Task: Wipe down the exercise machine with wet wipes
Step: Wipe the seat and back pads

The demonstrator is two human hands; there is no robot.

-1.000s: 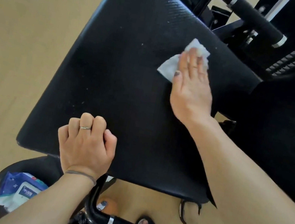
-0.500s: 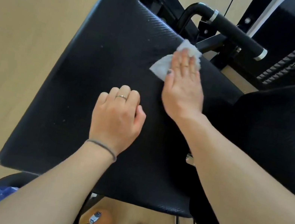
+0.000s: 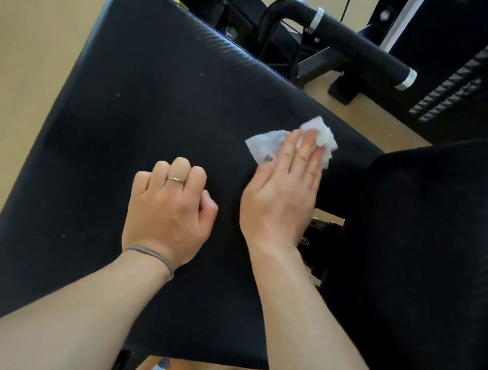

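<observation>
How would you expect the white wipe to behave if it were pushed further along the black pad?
Probably floppy: the wipe looks crumpled beyond the flat fingers of the right hand. Likely light, so it should bunch rather than slide evenly on the textured seat pad.

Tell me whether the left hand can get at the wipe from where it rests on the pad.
Probably yes, but only its near corner. Bare pad lies between the left hand and the wipe, with nothing in between. The right hand presses flat on the rest of it.
</observation>
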